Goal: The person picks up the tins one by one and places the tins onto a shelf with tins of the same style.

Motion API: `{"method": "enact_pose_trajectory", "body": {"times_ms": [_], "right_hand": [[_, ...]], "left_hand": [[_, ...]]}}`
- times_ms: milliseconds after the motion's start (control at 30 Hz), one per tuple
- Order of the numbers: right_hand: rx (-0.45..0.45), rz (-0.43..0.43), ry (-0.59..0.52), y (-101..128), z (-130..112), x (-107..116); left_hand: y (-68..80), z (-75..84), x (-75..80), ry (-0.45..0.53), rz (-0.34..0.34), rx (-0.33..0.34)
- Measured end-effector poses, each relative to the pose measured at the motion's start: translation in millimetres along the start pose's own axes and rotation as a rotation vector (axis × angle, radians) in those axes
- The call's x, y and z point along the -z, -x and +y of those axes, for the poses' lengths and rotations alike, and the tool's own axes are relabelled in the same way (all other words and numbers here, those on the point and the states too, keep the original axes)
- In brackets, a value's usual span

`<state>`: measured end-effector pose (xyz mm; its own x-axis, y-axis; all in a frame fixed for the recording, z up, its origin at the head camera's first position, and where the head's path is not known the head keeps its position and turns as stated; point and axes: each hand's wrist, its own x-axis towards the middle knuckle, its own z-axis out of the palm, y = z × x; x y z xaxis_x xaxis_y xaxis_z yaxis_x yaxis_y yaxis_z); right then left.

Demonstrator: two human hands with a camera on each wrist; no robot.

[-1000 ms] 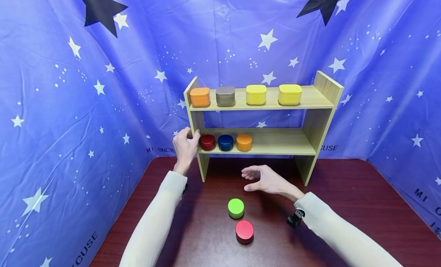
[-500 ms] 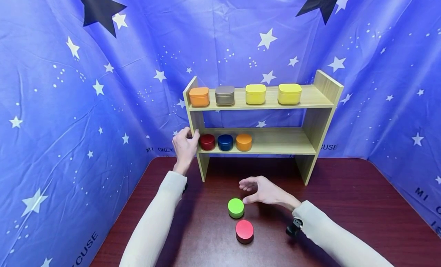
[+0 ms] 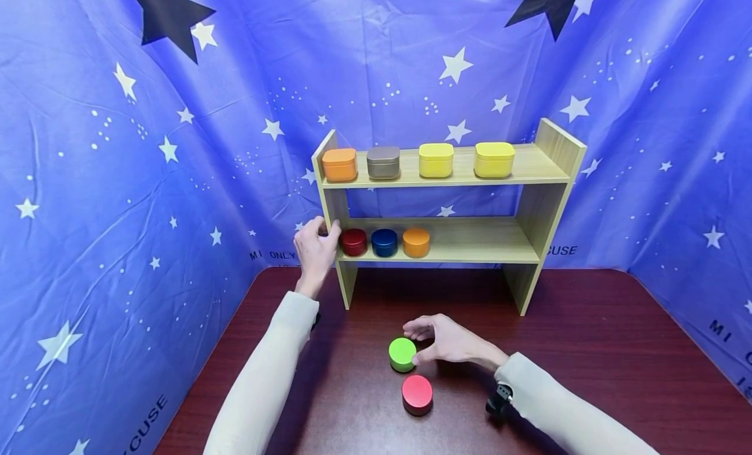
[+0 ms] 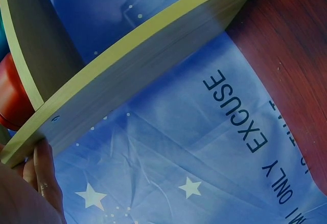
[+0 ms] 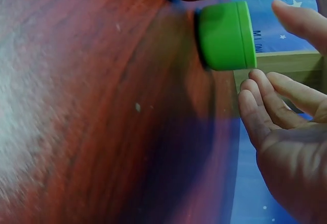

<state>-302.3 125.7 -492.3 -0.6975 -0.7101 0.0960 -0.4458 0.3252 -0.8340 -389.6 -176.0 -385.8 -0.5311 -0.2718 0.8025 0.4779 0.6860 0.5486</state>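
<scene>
My left hand (image 3: 314, 251) grips the left side panel of a two-tier wooden shelf (image 3: 470, 238), thumb at its front edge and fingers against the outer face (image 4: 127, 63). My right hand (image 3: 451, 339) is beside a round green tin (image 3: 402, 354) on the table. In the right wrist view, thumb and fingers are spread apart near the green tin's lid (image 5: 247, 35), with nothing held between them. A round red tin (image 3: 417, 395) stands just nearer to me than the green one.
On the lower tier stand dark red (image 3: 354, 243), blue (image 3: 384, 243) and orange (image 3: 416, 243) round tins. The upper tier bears an orange (image 3: 340, 165), a grey (image 3: 384, 163) and two yellow tins (image 3: 436, 160). A starry blue curtain (image 3: 376, 63) surrounds the dark red table (image 3: 587, 337).
My right hand has come down and toward me, from in front of the shelf to beside the green tin. The left hand stays on the shelf's side panel.
</scene>
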Motion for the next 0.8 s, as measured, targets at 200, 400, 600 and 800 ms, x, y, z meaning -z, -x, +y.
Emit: {"method": "enact_pose_trajectory", "body": {"times_ms": [200,400,600,800], "right_hand": [[-0.031,-0.004,0.012,-0.8,3.7,-7.6],[-0.037,-0.002,0.03,-0.9,5.1,-12.5],[-0.033,-0.002,0.033,-2.3,6.4,-16.5],[-0.034,0.0,0.031,-3.8,9.0,-18.9]], "left_hand": [[0.3,0.2,0.8,0.003,-0.001,0.003],[1.1,0.3,0.4,0.005,0.011,-0.004],[0.9,-0.7,-0.4,0.001,0.013,-0.004],[0.5,-0.2,-0.2,0.002,0.014,-0.012]]}}
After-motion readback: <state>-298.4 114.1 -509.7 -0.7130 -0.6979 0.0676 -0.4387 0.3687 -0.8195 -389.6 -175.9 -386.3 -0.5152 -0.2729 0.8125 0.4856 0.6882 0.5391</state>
